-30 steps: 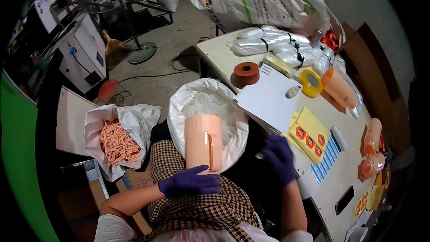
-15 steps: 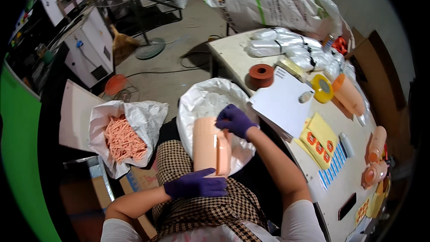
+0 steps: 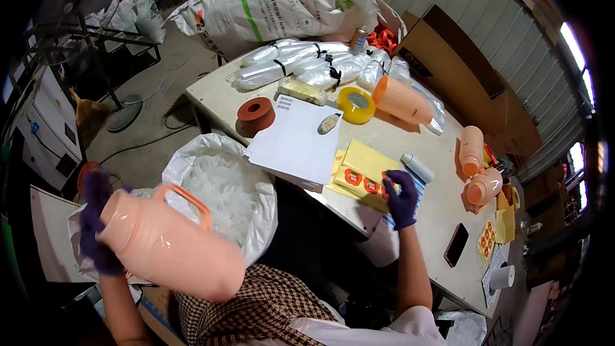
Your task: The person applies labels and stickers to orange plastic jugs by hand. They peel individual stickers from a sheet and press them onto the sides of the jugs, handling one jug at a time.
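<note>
My left hand (image 3: 97, 224), in a purple glove, grips a peach plastic jug (image 3: 176, 243) by its narrower neck end. The jug lies tilted in the air over my lap, its loop handle (image 3: 189, 202) facing up and its wide end to the right. Over the table, my gloved right hand (image 3: 402, 200) has its fingers curled, thumb and fingertips pinched at the right edge of a yellow sticker sheet (image 3: 365, 166) with orange-red stickers. Whether a single sticker has come loose there is too small to tell.
A white sack of translucent rings (image 3: 224, 192) stands beside the table (image 3: 410, 147). On the table are a white box (image 3: 298, 138), a brown tape roll (image 3: 256, 114), yellow tape (image 3: 355, 105), peach jug bodies (image 3: 403, 101), wrapped plastic bundles (image 3: 295, 64) and a phone (image 3: 456, 245).
The jug has gone from upright on my lap to tilted at the left, now held by my left hand. My right hand has moved from the jug to the sticker sheet; the view has turned right.
</note>
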